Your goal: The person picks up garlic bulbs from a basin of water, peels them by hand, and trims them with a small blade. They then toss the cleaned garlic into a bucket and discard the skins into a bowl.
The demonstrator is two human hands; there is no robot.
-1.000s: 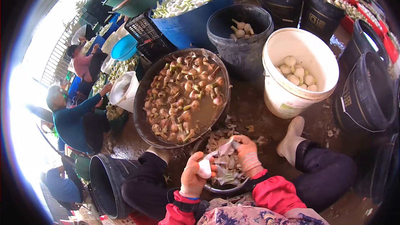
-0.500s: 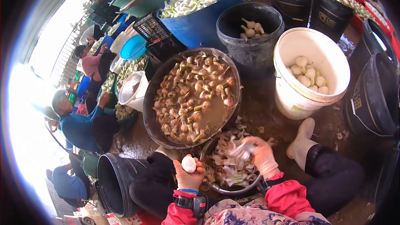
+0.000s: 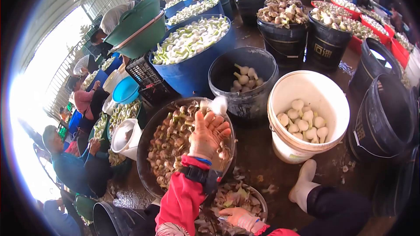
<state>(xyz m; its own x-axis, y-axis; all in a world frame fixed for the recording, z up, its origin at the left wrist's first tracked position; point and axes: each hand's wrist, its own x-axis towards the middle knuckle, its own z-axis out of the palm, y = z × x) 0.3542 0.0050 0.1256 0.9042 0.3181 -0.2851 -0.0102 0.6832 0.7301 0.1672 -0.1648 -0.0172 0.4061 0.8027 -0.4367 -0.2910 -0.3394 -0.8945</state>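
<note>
My left hand is stretched forward over a wide dark basin, gloved, palm up and fingers spread. Just past its fingertips is a blurred white garlic bulb, apparently in the air and apart from the hand. Unpeeled garlic bulbs lie in brown water in that basin. Low in the view, my gloved right hand rests over a smaller basin of garlic skins. Its fingers are closed around something small and pale that I cannot make out.
Peeled bulbs lie in a black bucket and a white bucket ahead. A blue tub of trimmed garlic stands behind. Black buckets stand at right. Several people sit at left, one in a blue-green top.
My left hand has swung forward from my lap and opened, and the bulb has left it. My right hand has dropped lower and let go of the loose skins. The view has tilted up.
</note>
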